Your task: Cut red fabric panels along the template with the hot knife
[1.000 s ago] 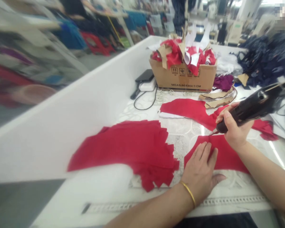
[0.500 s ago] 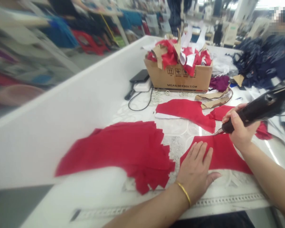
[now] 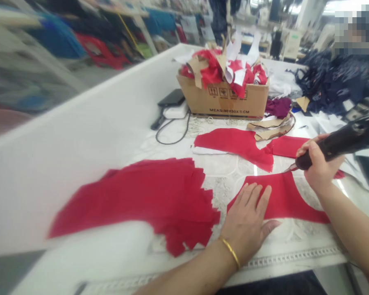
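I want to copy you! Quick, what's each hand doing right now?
Left hand: open, flat on red fabric.
Right hand: closed, holding a black handheld cutter.

Cardboard box (image 3: 223,100) filled with scraps (image 3: 224,67) at the far end of the desk (image 3: 224,164), a cable (image 3: 172,137) to its left, and cut fabric pieces (image 3: 135,192) lying on the desk before it.

And here's the L hand (image 3: 245,224), thin gold bangle (image 3: 230,252) at the wrist, plain polished band, nice shine on it! R hand (image 3: 320,166) w/ short nails, forearms (image 3: 187,280) bare right out to the frame edge, both sides!
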A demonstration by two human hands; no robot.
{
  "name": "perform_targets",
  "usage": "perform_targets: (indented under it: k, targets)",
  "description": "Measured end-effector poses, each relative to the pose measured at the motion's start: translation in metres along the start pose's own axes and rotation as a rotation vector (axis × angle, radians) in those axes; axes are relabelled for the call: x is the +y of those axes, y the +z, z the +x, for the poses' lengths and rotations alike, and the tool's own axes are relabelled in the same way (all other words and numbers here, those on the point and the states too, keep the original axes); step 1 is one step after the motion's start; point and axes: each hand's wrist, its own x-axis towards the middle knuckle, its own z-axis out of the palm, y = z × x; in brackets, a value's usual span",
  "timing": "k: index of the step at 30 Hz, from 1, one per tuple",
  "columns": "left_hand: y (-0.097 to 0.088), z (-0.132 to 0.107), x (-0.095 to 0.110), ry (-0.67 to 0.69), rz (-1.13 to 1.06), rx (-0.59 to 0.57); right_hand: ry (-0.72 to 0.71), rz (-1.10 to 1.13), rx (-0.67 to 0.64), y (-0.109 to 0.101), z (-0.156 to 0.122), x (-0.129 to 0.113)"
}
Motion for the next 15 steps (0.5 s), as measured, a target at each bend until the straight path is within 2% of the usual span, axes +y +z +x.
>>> perform_targets:
  k: [5, 9, 15]
  targets:
    - [-0.007, 0.01, -0.007, -0.003, -0.038, 0.077, -0.009, 0.007, -0.008, 0.0, 0.002, -0.004]
    - [-0.017, 0.018, -0.02, -0.036, -0.141, 0.097, 0.012, 0.07, -0.083, 0.005, -0.011, -0.021]
    - [-0.024, 0.021, -0.036, -0.138, -0.357, 0.054, 0.128, 0.066, -0.384, 0.015, -0.058, -0.052]
